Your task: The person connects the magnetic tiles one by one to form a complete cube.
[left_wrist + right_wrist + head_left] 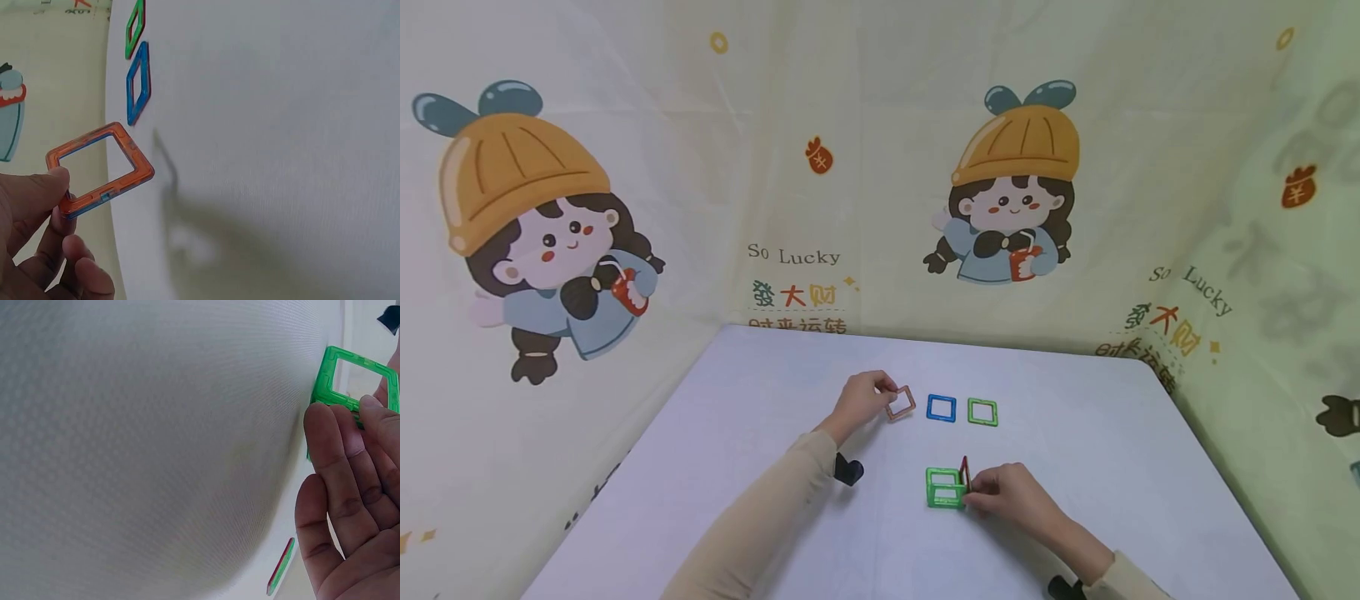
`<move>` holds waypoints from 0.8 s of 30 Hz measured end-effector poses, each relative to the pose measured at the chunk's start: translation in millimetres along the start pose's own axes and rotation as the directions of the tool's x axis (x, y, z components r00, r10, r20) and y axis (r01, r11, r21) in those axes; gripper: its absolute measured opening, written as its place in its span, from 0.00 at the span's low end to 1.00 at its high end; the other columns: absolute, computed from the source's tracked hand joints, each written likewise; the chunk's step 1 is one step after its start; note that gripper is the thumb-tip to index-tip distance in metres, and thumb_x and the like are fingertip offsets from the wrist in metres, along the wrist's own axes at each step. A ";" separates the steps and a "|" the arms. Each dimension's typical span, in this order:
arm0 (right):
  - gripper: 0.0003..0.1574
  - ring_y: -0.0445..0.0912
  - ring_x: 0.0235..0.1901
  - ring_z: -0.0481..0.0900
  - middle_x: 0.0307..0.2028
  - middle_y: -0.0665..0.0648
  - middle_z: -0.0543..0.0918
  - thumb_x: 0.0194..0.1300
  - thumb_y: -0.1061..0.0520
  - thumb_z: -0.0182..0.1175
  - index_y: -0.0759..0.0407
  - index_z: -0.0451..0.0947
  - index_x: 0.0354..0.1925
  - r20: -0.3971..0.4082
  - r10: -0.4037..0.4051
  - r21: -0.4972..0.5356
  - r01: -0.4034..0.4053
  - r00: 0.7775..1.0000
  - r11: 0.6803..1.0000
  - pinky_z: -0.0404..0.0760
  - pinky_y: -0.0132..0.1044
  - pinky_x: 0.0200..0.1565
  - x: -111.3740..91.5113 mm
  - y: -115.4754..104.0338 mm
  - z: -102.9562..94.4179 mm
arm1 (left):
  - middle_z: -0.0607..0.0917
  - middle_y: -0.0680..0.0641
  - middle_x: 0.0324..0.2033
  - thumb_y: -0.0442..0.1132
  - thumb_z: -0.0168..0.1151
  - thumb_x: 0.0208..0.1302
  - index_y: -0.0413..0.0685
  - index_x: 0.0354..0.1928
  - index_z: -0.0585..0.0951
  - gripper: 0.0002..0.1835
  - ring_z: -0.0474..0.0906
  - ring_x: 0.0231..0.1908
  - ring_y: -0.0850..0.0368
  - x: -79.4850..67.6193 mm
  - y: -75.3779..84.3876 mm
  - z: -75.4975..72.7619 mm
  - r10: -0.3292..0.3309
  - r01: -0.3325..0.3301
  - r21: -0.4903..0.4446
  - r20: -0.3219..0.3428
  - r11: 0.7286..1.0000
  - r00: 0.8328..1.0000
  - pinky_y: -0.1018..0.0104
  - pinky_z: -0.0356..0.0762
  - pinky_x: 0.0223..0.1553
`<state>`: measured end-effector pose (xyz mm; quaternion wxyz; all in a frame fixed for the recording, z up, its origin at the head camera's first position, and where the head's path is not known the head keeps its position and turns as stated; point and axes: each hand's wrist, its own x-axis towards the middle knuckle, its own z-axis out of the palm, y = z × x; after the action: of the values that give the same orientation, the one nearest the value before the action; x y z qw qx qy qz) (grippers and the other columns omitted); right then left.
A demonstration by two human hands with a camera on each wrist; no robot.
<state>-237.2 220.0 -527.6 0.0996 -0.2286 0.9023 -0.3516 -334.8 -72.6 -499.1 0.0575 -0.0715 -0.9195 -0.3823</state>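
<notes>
My left hand [859, 403] pinches an orange square magnetic tile [128, 181] by one corner between thumb and fingertips, above the white table. At the front, two green square magnetic tiles [928, 490] are joined, one flat and one upright. A red magnetic tile [965, 468] stands on edge at their right side, and my right hand [1018, 498] pinches it between thumb and fingers. In the right wrist view, the thumb and fingers lie against the upright green tile [322, 381], and they mostly hide the red one.
A blue square tile [929, 407] and a loose green square tile [971, 412] lie flat in a row, right of the left hand. The white table [1075, 417] meets a printed cloth backdrop [880, 208] behind and at the sides.
</notes>
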 end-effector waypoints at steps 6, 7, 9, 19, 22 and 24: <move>0.08 0.35 0.22 0.72 0.20 0.43 0.81 0.62 0.52 0.74 0.50 0.87 0.27 -0.012 -0.019 0.008 0.019 1.000 1.000 0.71 0.29 0.27 1.1 1.4 -0.4 | 0.84 0.55 0.31 0.38 0.72 0.64 0.52 0.38 0.89 0.02 0.75 0.36 0.58 -10.8 15.8 5.0 -0.026 0.026 -0.006 0.035 1.000 0.999 0.63 0.73 0.36; 0.08 0.34 0.22 0.72 0.19 0.43 0.81 0.62 0.52 0.74 0.50 0.87 0.27 -0.012 -0.023 0.011 0.023 1.000 1.000 0.70 0.29 0.27 1.1 1.8 -0.2 | 0.83 0.56 0.31 0.38 0.72 0.64 0.52 0.38 0.89 0.02 0.75 0.36 0.58 -13.1 18.1 6.1 -0.026 0.026 -0.002 0.047 1.000 0.999 0.64 0.73 0.36; 0.08 0.33 0.21 0.71 0.19 0.42 0.81 0.62 0.52 0.74 0.50 0.87 0.27 -0.012 -0.033 0.016 0.033 0.999 0.999 0.70 0.28 0.26 1.3 2.7 0.4 | 0.83 0.57 0.31 0.38 0.72 0.64 0.53 0.37 0.90 0.02 0.75 0.35 0.58 -17.8 23.0 7.8 -0.020 0.020 0.006 0.066 1.000 0.998 0.65 0.73 0.35; 0.08 0.32 0.20 0.71 0.18 0.42 0.81 0.63 0.51 0.73 0.49 0.87 0.28 -0.013 -0.056 0.009 0.056 0.998 0.998 0.70 0.29 0.26 1.6 1.0 -1.0 | 0.83 0.61 0.29 0.38 0.74 0.62 0.57 0.32 0.89 0.03 0.74 0.32 0.62 -29.2 34.5 19.3 0.061 -0.063 0.014 0.102 0.998 0.993 0.68 0.73 0.31; 0.08 0.32 0.20 0.71 0.18 0.41 0.81 0.63 0.51 0.73 0.49 0.87 0.28 -0.015 -0.047 0.005 0.047 0.999 0.999 0.69 0.29 0.25 2.1 -0.8 -0.4 | 0.84 0.61 0.29 0.39 0.75 0.62 0.56 0.31 0.90 0.03 0.75 0.32 0.63 -29.4 35.3 22.0 0.074 -0.078 0.030 0.112 0.997 0.991 0.68 0.73 0.32; 0.07 0.33 0.20 0.71 0.18 0.42 0.81 0.63 0.51 0.73 0.49 0.87 0.28 -0.015 -0.037 0.017 0.037 0.999 0.999 0.70 0.29 0.25 2.0 -1.8 0.4 | 0.84 0.61 0.29 0.39 0.75 0.61 0.57 0.31 0.90 0.03 0.75 0.32 0.64 -30.1 36.3 23.8 0.078 -0.083 0.041 0.119 0.996 0.990 0.68 0.73 0.32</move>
<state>-238.2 217.6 -526.7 0.0885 -0.2418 0.8956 -0.3627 -300.1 -33.0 -495.4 0.0205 -0.1295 -0.9262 -0.3535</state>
